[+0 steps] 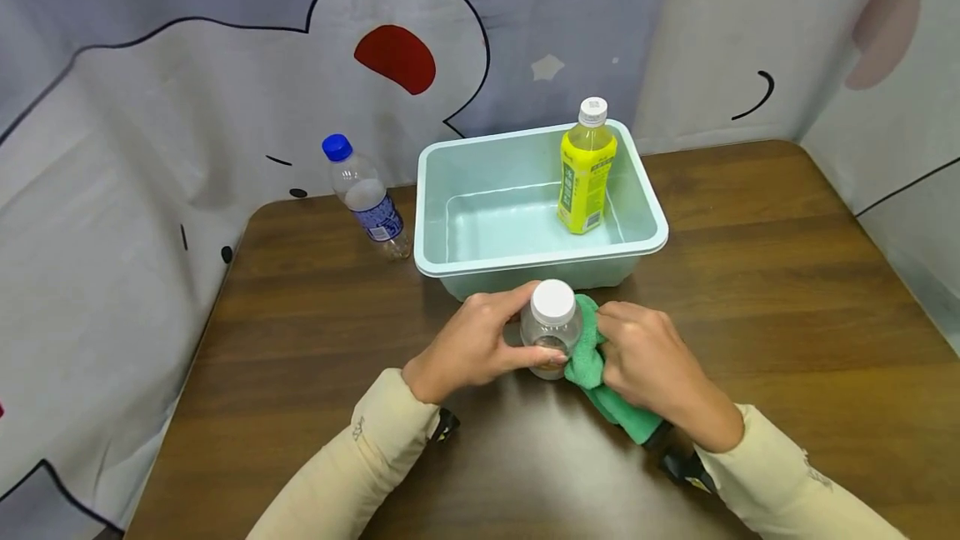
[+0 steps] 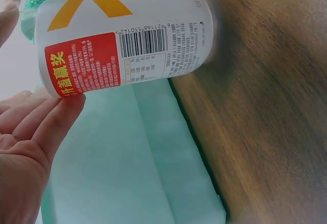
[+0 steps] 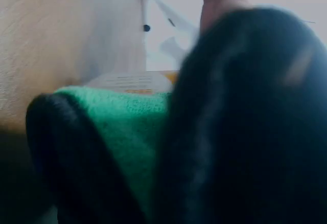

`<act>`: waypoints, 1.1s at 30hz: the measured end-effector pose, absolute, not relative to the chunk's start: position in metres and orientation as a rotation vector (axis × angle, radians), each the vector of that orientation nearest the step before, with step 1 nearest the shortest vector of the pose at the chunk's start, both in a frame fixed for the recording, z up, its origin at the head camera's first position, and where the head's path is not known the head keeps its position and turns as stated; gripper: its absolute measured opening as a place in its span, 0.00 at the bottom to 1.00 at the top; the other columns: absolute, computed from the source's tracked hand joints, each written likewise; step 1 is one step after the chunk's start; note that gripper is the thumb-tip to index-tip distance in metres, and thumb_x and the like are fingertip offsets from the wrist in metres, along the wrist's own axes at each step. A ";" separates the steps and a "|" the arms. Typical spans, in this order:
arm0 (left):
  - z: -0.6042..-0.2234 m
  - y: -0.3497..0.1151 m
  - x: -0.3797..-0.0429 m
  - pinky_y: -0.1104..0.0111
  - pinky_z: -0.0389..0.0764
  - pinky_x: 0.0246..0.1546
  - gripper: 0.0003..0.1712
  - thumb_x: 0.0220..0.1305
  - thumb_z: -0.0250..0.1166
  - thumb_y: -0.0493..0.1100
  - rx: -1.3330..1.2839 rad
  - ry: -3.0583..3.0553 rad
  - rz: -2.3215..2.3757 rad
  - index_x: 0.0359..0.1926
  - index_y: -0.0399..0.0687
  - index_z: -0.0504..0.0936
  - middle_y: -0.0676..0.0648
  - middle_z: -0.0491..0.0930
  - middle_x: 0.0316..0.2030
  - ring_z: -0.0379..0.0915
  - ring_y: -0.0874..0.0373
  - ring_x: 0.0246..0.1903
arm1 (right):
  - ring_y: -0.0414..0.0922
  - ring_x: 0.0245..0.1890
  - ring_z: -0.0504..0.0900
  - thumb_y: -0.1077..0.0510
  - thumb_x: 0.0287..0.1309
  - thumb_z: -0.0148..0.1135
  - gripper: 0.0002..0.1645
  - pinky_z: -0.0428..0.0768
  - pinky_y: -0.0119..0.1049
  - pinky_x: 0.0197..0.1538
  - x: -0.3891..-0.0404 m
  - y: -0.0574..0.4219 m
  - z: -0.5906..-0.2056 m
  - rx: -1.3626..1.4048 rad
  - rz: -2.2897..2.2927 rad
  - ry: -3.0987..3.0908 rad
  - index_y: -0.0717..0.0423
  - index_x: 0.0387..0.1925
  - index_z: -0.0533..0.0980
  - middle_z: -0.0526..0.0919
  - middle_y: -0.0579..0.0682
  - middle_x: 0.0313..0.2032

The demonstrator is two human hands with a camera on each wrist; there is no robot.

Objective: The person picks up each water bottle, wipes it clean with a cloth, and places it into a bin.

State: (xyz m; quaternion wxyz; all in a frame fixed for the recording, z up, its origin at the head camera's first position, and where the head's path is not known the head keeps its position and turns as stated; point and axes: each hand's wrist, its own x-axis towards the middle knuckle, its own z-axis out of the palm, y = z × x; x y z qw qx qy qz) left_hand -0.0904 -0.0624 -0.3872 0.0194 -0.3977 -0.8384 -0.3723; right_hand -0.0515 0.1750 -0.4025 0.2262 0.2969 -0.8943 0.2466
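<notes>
A clear bottle (image 1: 552,325) with a white cap stands on the wooden table in front of the tub. My left hand (image 1: 480,340) holds it from the left, thumb across its near side and fingers behind. In the left wrist view, the bottle's white label (image 2: 145,45) shows a barcode and a red patch, with fingertips at its edge. My right hand (image 1: 652,361) grips a green cloth (image 1: 588,352) against the bottle's right side. Dark, blurred shapes cover much of the right wrist view, with the cloth (image 3: 127,127) between them and part of the label beyond.
Right behind the bottle sits a pale green plastic tub (image 1: 540,261). Inside it, at the right, a yellow-labelled bottle (image 1: 587,177) with a white cap stands upright. Left of the tub is a clear bottle (image 1: 369,198) with a blue cap. A printed curtain (image 1: 225,107) hangs behind the table.
</notes>
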 end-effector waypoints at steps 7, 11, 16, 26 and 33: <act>-0.387 -0.062 -0.089 0.62 0.89 0.47 0.38 0.55 0.81 0.53 -1.223 -2.610 -1.148 0.63 0.46 0.78 0.49 0.88 0.47 0.86 0.61 0.43 | 0.36 0.20 0.64 0.77 0.30 0.52 0.16 0.69 0.35 0.22 -0.055 0.174 -0.419 0.803 0.603 -2.649 0.52 0.14 0.71 0.68 0.42 0.18; -0.388 -0.062 -0.088 0.64 0.88 0.48 0.38 0.56 0.81 0.53 -1.212 -2.625 -1.144 0.64 0.47 0.78 0.50 0.89 0.47 0.86 0.62 0.44 | 0.39 0.19 0.69 0.76 0.30 0.55 0.14 0.73 0.40 0.22 -0.056 0.173 -0.430 0.790 0.543 -2.766 0.54 0.15 0.73 0.72 0.44 0.19; -0.387 -0.063 -0.089 0.65 0.88 0.52 0.39 0.56 0.81 0.51 -1.209 -2.660 -1.231 0.65 0.45 0.76 0.48 0.88 0.50 0.86 0.61 0.48 | 0.40 0.20 0.71 0.75 0.33 0.58 0.14 0.74 0.39 0.22 -0.056 0.172 -0.433 0.792 0.478 -2.852 0.53 0.15 0.74 0.75 0.47 0.20; -0.381 -0.070 -0.095 0.67 0.82 0.64 0.38 0.58 0.79 0.40 -1.303 -2.648 -1.577 0.63 0.42 0.66 0.42 0.84 0.57 0.84 0.55 0.57 | 0.37 0.32 0.80 0.75 0.47 0.70 0.15 0.81 0.34 0.35 -0.072 0.196 -0.414 0.904 0.949 -2.681 0.55 0.34 0.88 0.87 0.43 0.31; -0.372 -0.077 -0.094 0.69 0.82 0.59 0.39 0.59 0.79 0.44 -1.279 -2.712 -1.381 0.70 0.45 0.75 0.45 0.75 0.57 0.76 0.55 0.55 | 0.37 0.37 0.83 0.81 0.46 0.67 0.23 0.78 0.19 0.46 -0.079 0.203 -0.373 1.025 1.156 -2.331 0.57 0.41 0.88 0.89 0.46 0.37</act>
